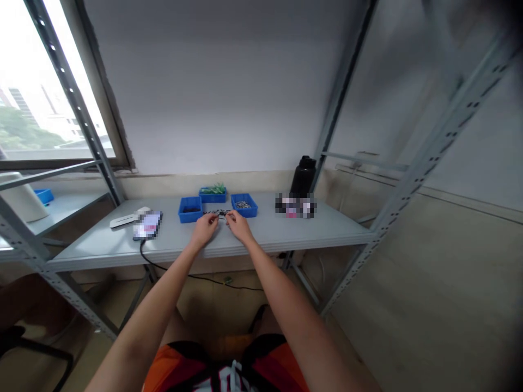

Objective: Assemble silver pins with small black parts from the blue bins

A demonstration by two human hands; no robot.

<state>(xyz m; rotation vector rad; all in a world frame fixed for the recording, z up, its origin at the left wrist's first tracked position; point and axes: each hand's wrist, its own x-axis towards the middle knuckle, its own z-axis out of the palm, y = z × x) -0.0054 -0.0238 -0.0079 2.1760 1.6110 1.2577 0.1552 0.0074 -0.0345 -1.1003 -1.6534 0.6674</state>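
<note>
My left hand (pixel 205 228) is over the grey table (pixel 265 233), its fingertips pinched together on something small and dark. Close by on the right, my right hand (pixel 239 224) pinches too, its fingers meeting over a small piece I cannot make out. Several small dark pieces (pixel 218 212) lie just beyond and between the fingertips. Around the hands stand a blue bin (pixel 190 219) with dark contents on the left, a blue bin (pixel 249 213) with small black-and-white pieces on the right, and a blue bin (pixel 213 199) with green pieces behind.
On the left, a phone (pixel 147 225) with a black cable (pixel 163 268) lies beside a white flat object (pixel 122 220). A black bottle (pixel 303 177) and a blurred item (pixel 295 207) stand at the right. Metal shelf posts (pixel 425 163) frame both sides. A person's leg (pixel 36 305) shows lower left.
</note>
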